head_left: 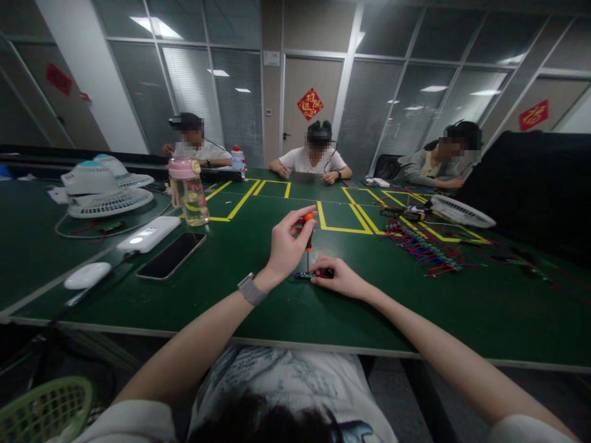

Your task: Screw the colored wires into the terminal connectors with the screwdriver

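My left hand (290,241) is closed round the handle of an orange and black screwdriver (309,241). The screwdriver stands nearly upright, its thin shaft pointing down to a small green circuit board (303,276) on the table. Whether the tip sits in a screw is too small to tell. My right hand (339,277) pinches the board's right end, with the fingertips close beside the shaft. A bit of dark wire shows at the board's left end, and a small black part appears under my right fingers.
A phone (172,256), a white power bank (149,234), a pink-lidded bottle (191,197) and fans (111,200) stand left. Several wired circuit boards (422,243) lie right, near a fan grille (463,211) and a black screen (530,191). Yellow tape (346,230) marks the green table (258,320). Three people sit opposite.
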Tool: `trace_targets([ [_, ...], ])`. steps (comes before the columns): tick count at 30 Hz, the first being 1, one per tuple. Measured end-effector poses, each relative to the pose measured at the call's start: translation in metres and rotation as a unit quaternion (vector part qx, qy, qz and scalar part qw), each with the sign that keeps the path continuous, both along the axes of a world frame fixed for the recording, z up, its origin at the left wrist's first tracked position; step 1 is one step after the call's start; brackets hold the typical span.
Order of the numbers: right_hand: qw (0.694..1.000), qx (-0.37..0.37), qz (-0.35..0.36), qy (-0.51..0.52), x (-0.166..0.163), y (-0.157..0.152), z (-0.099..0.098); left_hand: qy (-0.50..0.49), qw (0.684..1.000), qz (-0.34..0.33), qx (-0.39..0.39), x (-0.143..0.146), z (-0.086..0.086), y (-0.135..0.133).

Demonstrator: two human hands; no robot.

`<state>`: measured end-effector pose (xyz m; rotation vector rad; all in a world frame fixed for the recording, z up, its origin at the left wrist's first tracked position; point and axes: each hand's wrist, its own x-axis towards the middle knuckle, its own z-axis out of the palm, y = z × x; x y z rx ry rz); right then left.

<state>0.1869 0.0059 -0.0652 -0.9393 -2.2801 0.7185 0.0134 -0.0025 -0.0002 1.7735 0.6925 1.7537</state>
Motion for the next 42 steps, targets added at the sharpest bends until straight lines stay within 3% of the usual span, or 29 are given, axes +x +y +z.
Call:
trace_targets([
  [6, 1.0, -0.008, -0.005, 0.003, -0.0004, -0.0011, 0.0013, 0.049, 0.995, 0.07, 0.059, -0.003, 0.0022, -0.0012],
  [14, 1.0, -0.002, 0.002, 0.008, -0.0002, 0.0003, 0.0002, -0.003, 0.999, -0.043, -0.002, 0.0001, 0.0006, -0.0004],
  [21, 1.0, 0.002, -0.001, 0.002, -0.0001, -0.0004, 0.0012, 0.061, 0.993, 0.076, 0.064, -0.0019, 0.0036, -0.0031],
  [23, 1.0, 0.004, -0.001, 0.002, -0.0003, -0.0004, 0.001, 0.067, 0.992, 0.084, 0.068, -0.0031, 0.0036, -0.0027],
  [31, 1.0, 0.009, 0.004, 0.001, -0.0005, 0.0003, 0.0003, 0.006, 0.999, -0.035, 0.007, -0.0005, -0.0004, 0.0003],
  [37, 1.0, 0.004, -0.001, 0.0, -0.0003, -0.0006, 0.0009, 0.043, 0.997, 0.045, 0.053, -0.0015, 0.0006, -0.001],
  [42, 1.0, 0.003, 0.004, 0.002, -0.0002, -0.0008, 0.0015, 0.069, 0.995, 0.042, 0.053, -0.0027, 0.002, -0.0021],
])
